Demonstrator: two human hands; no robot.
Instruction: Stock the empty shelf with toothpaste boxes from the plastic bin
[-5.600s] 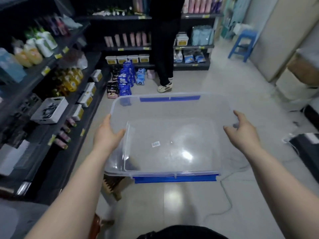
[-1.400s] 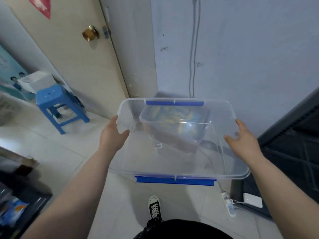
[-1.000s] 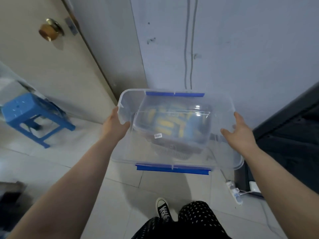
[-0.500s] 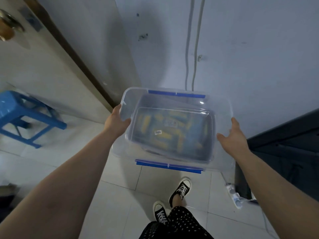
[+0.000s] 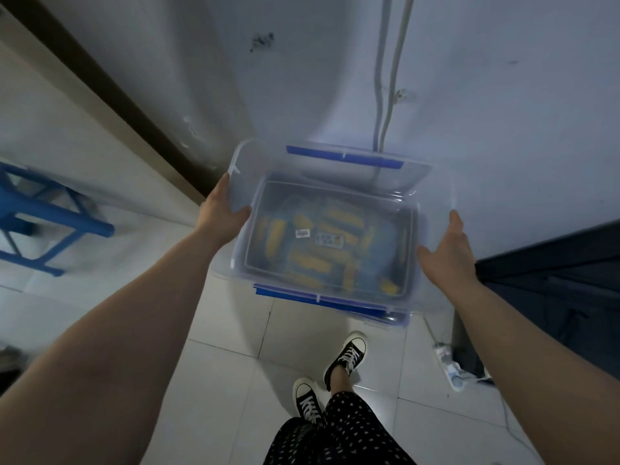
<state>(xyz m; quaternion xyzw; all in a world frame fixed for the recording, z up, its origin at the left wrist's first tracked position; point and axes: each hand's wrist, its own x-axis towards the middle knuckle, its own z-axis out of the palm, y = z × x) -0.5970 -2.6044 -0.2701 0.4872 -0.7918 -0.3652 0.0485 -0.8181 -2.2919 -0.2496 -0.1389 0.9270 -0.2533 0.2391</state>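
Observation:
I hold a clear, empty plastic bin (image 5: pixel 335 174) with blue latches low over the tiled floor, close to a pale wall. My left hand (image 5: pixel 221 209) grips its left rim, thumb inside. My right hand (image 5: pixel 446 253) presses flat against its right side, fingers stretched up. Through the clear bottom I see several yellow and blue toothpaste boxes (image 5: pixel 308 260). They lie in a second bin directly below, whose blue latch (image 5: pixel 389 318) shows under the near edge. Whether the two bins touch I cannot tell. No shelf to be stocked is in view.
A blue stool (image 5: pixel 43 209) stands at the left beside a door frame (image 5: pixel 110 105). Two cables (image 5: pixel 385 95) run down the wall. A white power strip (image 5: pixel 449 364) lies on the floor by a dark shelf unit (image 5: pixel 553 280). My sneakers (image 5: pixel 345 354) stand just behind the bins.
I have turned from the shop aisle to the wall corner. The empty bin has come down over the bin of toothpaste boxes, and my view has tilted further down.

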